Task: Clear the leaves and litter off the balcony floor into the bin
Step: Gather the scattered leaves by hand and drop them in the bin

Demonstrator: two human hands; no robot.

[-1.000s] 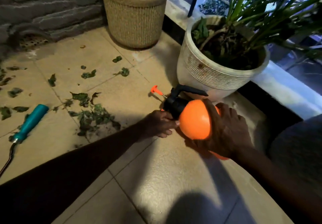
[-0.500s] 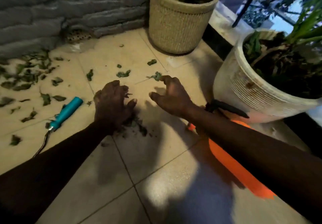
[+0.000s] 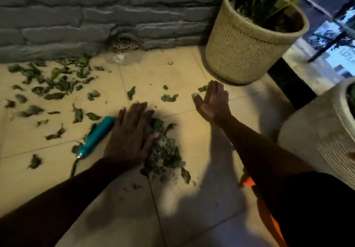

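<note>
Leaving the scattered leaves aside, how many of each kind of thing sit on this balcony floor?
Plant pots: 2, the woven pot and the white ribbed pot.
Teal-handled tool: 1.
Orange object, mostly hidden by the right arm: 1.
Total: 4.

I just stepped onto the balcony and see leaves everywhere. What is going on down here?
A person is gathering leaves by hand. The left hand lies flat against a heap of torn green leaves on the beige tiled floor; the open right hand reaches toward a leaf beside the woven beige plant pot. More scattered leaves lie near the grey brick wall. No bin shows.
</note>
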